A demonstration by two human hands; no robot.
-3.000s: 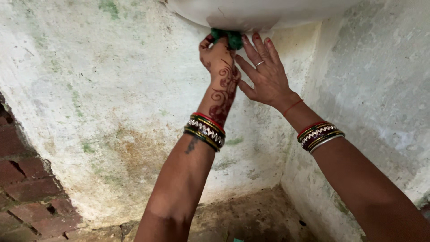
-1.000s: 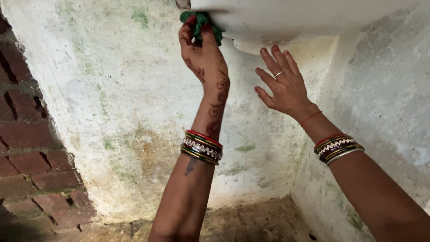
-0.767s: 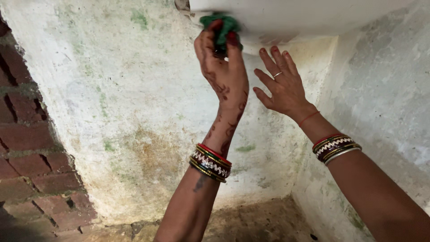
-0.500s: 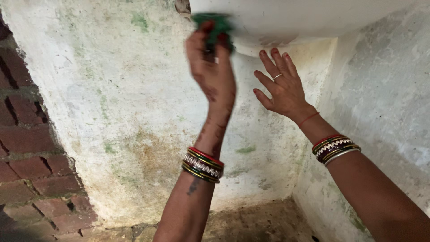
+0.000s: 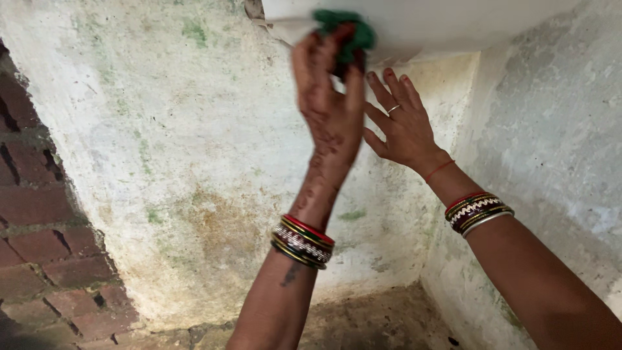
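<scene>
Head view: my left hand [image 5: 330,97] has swung right again, from under the basin's left edge half a second ago to nearer its middle now. It's motion-blurred, so mid-stroke. Fingers are pinched shut around the green scrub pad [image 5: 346,31], pressing it up against the underside of the white basin [image 5: 440,23] at the top of the frame. Compared with a second ago, same back-and-forth track, so my read is the scrubbing is ongoing and the left part of the underside has had several passes.

My right hand [image 5: 402,123] has barely moved: fingers spread, holding nothing, just right of the left hand, fingertips up near the basin's lower curve. Can't tell if they touch it or the stained plaster wall [image 5: 181,142] behind.

Hard to see: most of the basin is cut off by the top edge; the pad is half hidden behind my fingers; blur wipes out the left-hand detail. Brick wall [image 5: 32,214] at far left, dirt floor [image 5: 369,321] at the bottom.
</scene>
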